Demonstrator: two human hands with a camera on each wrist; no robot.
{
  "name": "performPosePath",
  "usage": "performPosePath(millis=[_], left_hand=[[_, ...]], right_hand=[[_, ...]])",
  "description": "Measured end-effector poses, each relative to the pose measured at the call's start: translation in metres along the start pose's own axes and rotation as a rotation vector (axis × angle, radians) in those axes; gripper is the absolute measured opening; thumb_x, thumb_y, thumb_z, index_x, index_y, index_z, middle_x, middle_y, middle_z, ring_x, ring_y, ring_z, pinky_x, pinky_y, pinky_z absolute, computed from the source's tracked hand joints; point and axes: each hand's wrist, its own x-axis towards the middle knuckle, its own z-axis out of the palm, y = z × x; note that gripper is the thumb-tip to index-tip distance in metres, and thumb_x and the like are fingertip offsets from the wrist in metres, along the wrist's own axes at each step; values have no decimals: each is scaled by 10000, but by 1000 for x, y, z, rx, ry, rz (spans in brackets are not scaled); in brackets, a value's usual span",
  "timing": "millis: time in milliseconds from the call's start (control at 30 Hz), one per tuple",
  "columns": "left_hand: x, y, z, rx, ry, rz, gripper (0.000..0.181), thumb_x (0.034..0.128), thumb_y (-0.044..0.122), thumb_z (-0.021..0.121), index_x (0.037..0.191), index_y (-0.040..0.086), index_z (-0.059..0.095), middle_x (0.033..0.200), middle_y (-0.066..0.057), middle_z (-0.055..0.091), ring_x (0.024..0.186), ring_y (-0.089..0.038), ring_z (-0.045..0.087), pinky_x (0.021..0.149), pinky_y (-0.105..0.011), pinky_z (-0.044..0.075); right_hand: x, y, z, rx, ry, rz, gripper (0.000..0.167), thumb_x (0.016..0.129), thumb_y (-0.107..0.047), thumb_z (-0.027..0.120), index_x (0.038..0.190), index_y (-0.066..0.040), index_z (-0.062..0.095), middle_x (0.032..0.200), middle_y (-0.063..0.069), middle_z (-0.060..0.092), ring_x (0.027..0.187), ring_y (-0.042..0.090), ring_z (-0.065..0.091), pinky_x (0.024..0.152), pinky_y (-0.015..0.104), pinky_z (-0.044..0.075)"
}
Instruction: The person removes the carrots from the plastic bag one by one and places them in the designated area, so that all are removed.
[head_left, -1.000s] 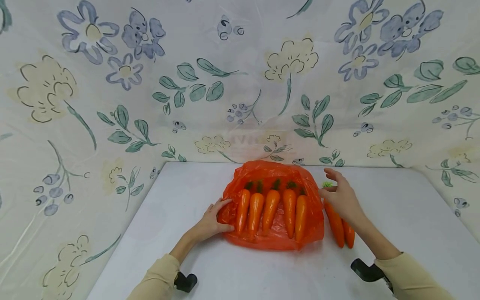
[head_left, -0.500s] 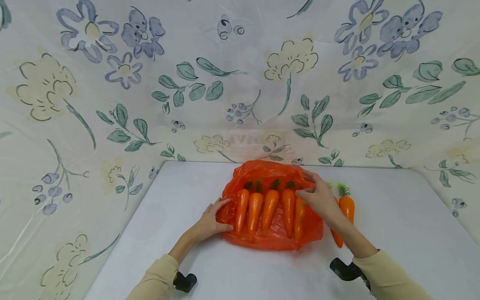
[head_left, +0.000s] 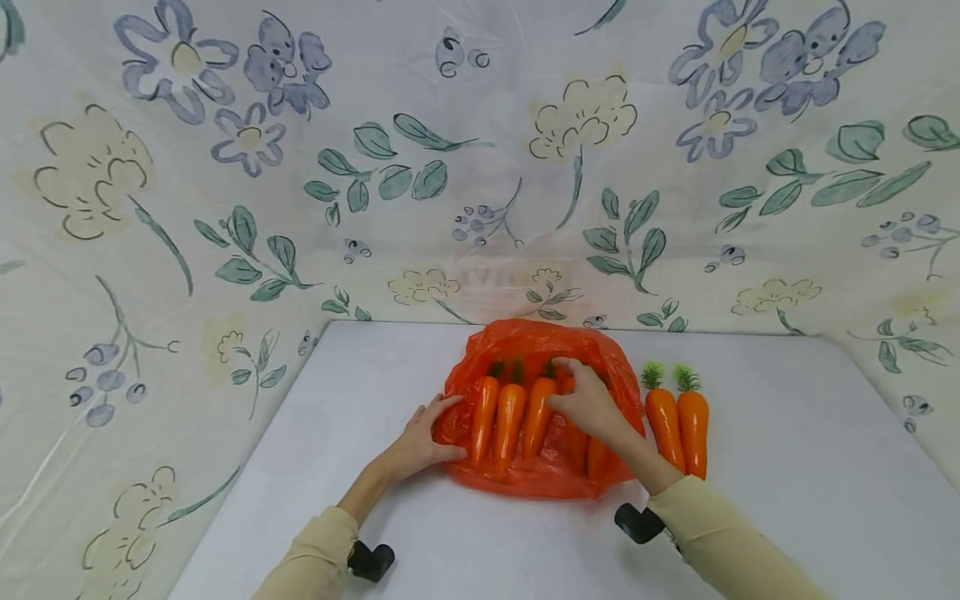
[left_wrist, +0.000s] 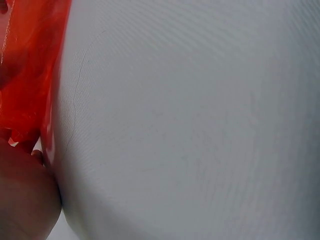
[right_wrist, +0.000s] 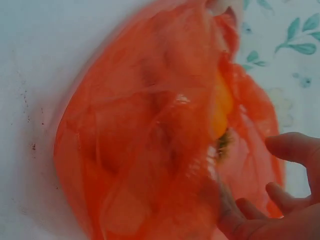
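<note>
A crumpled orange-red plastic bag (head_left: 540, 335) lies on the white table. Several carrots (head_left: 510, 421) with dark green tops lie side by side in it. My left hand (head_left: 416, 446) holds the bag's left edge, thumb and forefinger spread; its other fingers are mostly hidden. My right hand (head_left: 596, 408) hovers over the bag's right half by the third carrot (head_left: 537, 421), covering part of the carrots to its right. In the right wrist view, its fingers (right_wrist: 292, 147) are spread with nothing between them, and a carrot (right_wrist: 221, 105) shows at the bag's opening.
Two more carrots (head_left: 694, 429) with light green tops lie outside the bag, to its right. A flower-patterned cloth (head_left: 480, 167) hangs behind and at the sides of the white table (head_left: 810, 433). Black wrist devices (head_left: 371, 562) hang below both forearms.
My right hand has moved left, from beside the two loose carrots to over the bag. Those two carrots now show almost whole. My left hand has stayed on the bag's edge.
</note>
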Motion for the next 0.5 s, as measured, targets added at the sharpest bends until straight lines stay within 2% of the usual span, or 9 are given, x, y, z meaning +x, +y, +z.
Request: performPosePath(millis=[67,167,267,400,500], left_hand=[[0,0,0,-4,4,-10,864,779,297,784,1521,284,342,1661,-150,47,1486,-454,-56,1083,-760,178],[0,-1,1,-10,7,-21,860,781,294,786,1520,291,345,1663,-141,48,1490,-445,-61,1085,-756,180],[-1,0,1,-7,10,-20,856,780,304,784,1517,288,350,1662,-144,51,1489,-448,-56,1085,-758,178],[-2,2,1,-9,8,-8,858,770,312,784,1514,275,359,1659,-156,57,1485,-457,-48,1081,-759,185],[-2,2,1,-14,4,-7,864,766,310,785,1516,273,357,1660,-154,51,1485,-456,-47,1086,-752,191]], right_hand=[[4,3,6,-28,12,21,624,877,-88,641,1456,-32,415,1445,236,437,736,238,536,672,313,501],[8,6,12,-79,33,46,635,863,-95,650,1452,-26,423,1420,254,458,922,315,574,813,419,546],[9,8,16,-121,44,68,654,853,-106,661,1455,-18,420,1413,268,470,1099,386,541,974,534,489],[10,8,20,-155,48,80,681,839,-115,674,1460,-13,412,1404,277,474,1119,398,545,1001,553,464],[10,7,24,-172,20,87,704,837,-122,684,1471,-14,397,1414,275,470,1160,402,531,1021,562,447]])
